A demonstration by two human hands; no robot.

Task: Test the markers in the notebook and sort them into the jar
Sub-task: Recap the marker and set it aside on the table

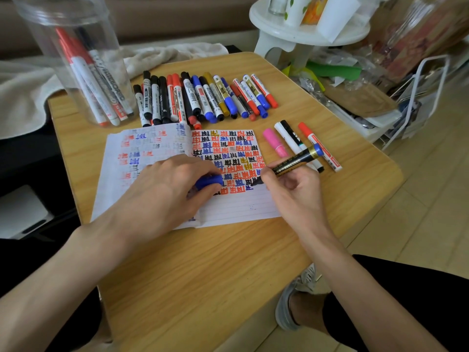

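Note:
An open notebook (238, 207) lies on the wooden table (203, 270), its right page filled with red, blue, black and gold marks. My right hand (291, 191) grips a black-and-gold marker with a blue end (297, 160), its tip on the page at the end of the lowest row of marks. My left hand (165, 191) rests on the notebook and holds the blue cap (209, 181) in its fingers. A clear jar (76, 62) at the table's far left holds several red and black markers. A row of several markers (203, 97) lies behind the notebook.
A pink marker (275, 146), a black-and-white marker (291, 141) and a red marker (319, 147) lie right of the notebook. A white stool (304, 36) and a cluttered rack (380, 97) stand beyond the table's right edge. A towel (25, 92) lies at the left.

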